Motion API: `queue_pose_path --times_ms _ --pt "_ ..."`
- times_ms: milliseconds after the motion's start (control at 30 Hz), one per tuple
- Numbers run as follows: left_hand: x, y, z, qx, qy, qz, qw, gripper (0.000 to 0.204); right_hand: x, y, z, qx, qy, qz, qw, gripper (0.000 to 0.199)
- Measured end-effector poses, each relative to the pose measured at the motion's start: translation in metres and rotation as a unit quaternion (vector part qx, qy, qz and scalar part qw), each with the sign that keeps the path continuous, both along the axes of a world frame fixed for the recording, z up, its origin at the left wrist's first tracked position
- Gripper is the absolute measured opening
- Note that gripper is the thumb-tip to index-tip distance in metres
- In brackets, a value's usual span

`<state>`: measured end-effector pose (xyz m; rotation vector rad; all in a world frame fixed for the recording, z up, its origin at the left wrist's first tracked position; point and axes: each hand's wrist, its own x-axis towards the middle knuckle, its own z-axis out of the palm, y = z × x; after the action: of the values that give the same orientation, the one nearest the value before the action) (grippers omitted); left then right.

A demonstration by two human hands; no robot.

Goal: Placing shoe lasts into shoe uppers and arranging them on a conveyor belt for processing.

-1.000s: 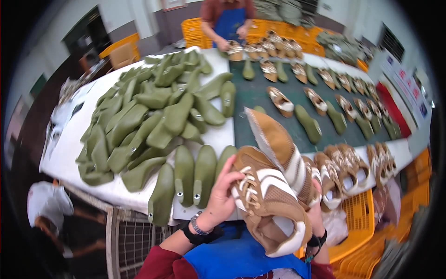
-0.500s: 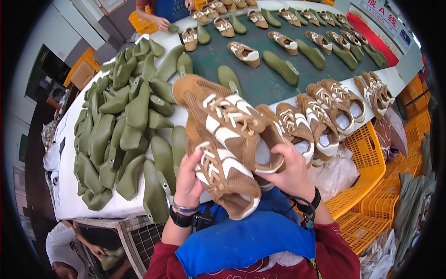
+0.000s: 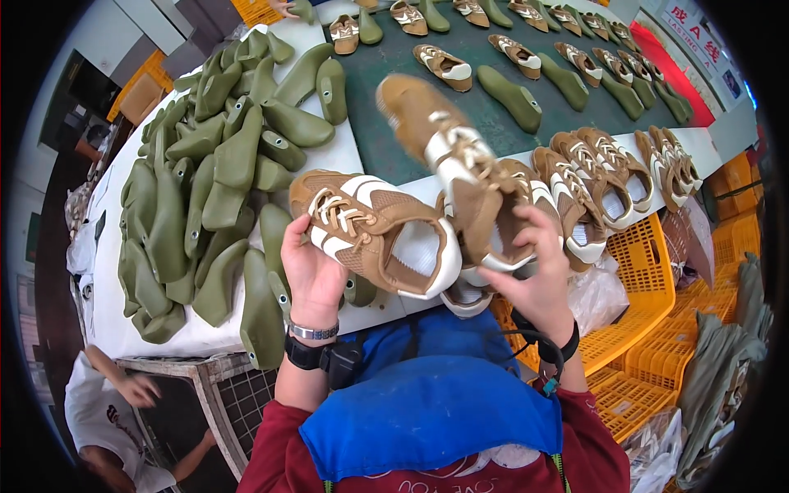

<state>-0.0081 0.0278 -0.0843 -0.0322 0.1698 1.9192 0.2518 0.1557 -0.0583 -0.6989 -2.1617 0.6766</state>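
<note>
Left hand (image 3: 312, 271) grips a tan-and-white laced shoe upper (image 3: 374, 232) from beneath, opening tilted toward the person; right hand (image 3: 538, 275) clasps a second tan upper (image 3: 460, 168) upright, both above the worktop (image 3: 349, 160). Beyond lie olive plastic shoe lasts (image 3: 205, 181).

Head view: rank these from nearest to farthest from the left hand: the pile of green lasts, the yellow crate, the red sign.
1. Pile of green lasts, beside the left hand, on its left.
2. Yellow crate, right, past the right hand.
3. Red sign, far upper right.

Left hand (image 3: 312, 275) grips tan sneaker (image 3: 374, 230); right hand (image 3: 538, 275) grips second sneaker (image 3: 456, 164); green lasts (image 3: 205, 172) left.
</note>
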Motion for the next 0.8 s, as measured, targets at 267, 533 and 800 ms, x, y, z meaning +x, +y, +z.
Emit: queue_pose_path --times_ms 267,533,800 --pt "0.024 0.004 0.009 -0.050 0.238 0.047 0.969 0.081 -0.004 -0.004 -0.011 -0.031 0.018 0.074 0.997 0.050" --pt "0.028 0.015 0.007 -0.129 0.290 0.100 0.943 0.050 -0.004 -0.003 -0.008 -0.020 0.016 0.086 0.996 0.048" --pt "0.020 0.015 0.007 -0.161 0.287 0.085 0.940 0.037 0.018 0.016 0.002 0.093 -0.043 -0.009 0.995 0.050"
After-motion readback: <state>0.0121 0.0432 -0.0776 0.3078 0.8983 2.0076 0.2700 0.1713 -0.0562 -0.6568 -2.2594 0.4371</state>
